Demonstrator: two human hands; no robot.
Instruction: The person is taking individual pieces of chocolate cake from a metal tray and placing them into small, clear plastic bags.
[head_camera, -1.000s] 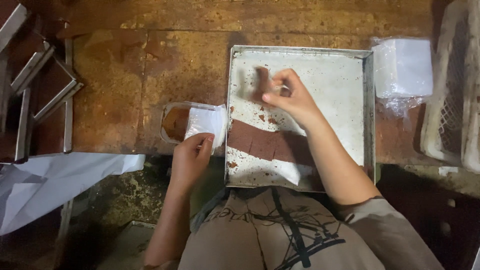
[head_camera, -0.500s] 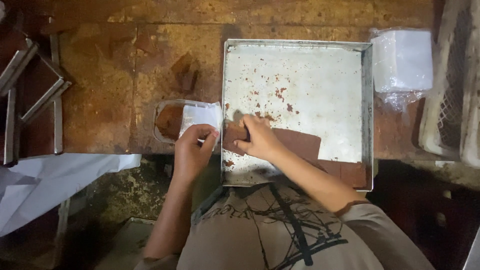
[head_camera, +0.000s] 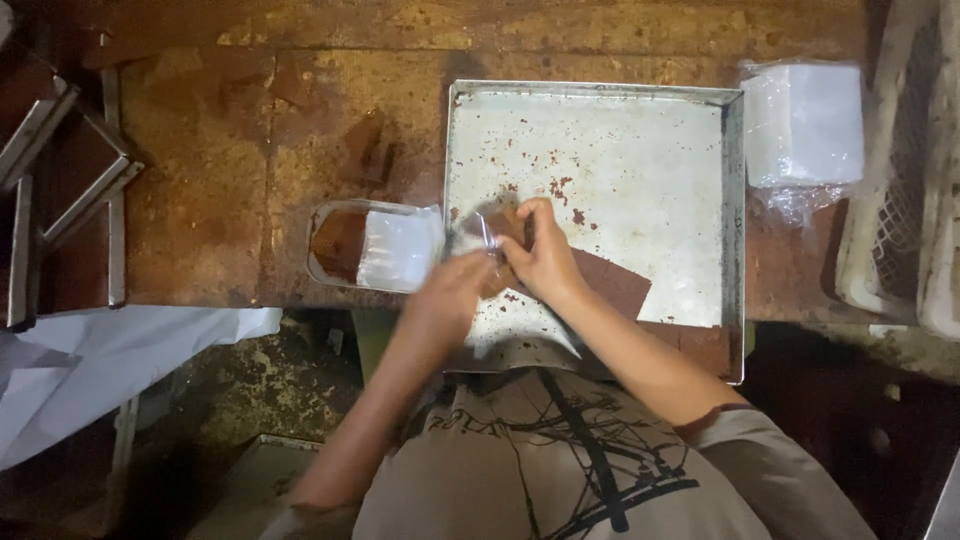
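hands together over the near-left part of a worn metal tray (head_camera: 640, 150). right hand (head_camera: 545, 260) curled around a small brown slab (head_camera: 508, 225), pinching it from above; left hand (head_camera: 455, 290) motion-blurred, fingers closed on a small clear plastic wrapper (head_camera: 478, 235) just beside that slab, touching or nearly touching it. slab between the two hands, a little toward the far side of both, closer to the right hand's fingertips; long axis hard to tell under the fingers. more of the brown sheet (head_camera: 615, 285) flat on the tray, just right of the right wrist, long axis running left to right along the near edge, partly hidden by the forearm; a further strip (head_camera: 700, 345) at the tray's near-right corner. brown crumbs scattered over the tray's bare middle.

just left of the tray, on the stained tabletop (head_camera: 250, 150), a shallow clear container (head_camera: 335, 245) with a stack of clear wrappers (head_camera: 398, 248) lying over its right half, near the left hand and nothing between. well apart at the far right, a bagged block of white wrappers (head_camera: 805, 125) beside a pale plastic crate (head_camera: 900, 180). metal frames (head_camera: 70, 190) at the far left, white sheet (head_camera: 110, 350) hanging below the tabletop's edge.
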